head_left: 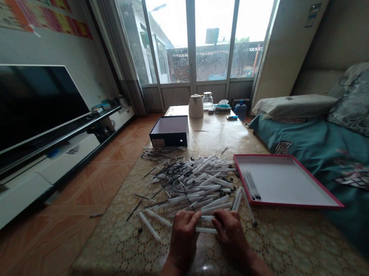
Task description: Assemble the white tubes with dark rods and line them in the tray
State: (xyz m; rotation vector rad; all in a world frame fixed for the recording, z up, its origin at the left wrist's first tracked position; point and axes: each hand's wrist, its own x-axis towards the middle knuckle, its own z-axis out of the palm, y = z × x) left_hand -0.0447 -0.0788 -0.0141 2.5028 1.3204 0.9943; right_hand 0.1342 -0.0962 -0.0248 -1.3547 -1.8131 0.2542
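Observation:
My left hand (184, 232) and my right hand (230, 228) are close together at the near edge of the pile, fingers closed. Between their fingertips runs a translucent white pen barrel (207, 218), one end in each hand. Another white tube (206, 230) lies just below it, between the hands. Beyond is a heap of white pen barrels (206, 186), mixed with thin black refills (172, 172). A few loose barrels (149, 226) lie left of my left hand. Several finished-looking pens with dark ends (251, 184) rest inside a red-rimmed box lid (288, 175) at the right.
A dark open box (169, 131) stands behind the heap on the patterned table (117, 246). Farther back are a cream kettle (195, 107), a glass jar (207, 100) and a tissue pack (223, 105). A teal-covered bed or sofa (310, 136) borders the table's right side.

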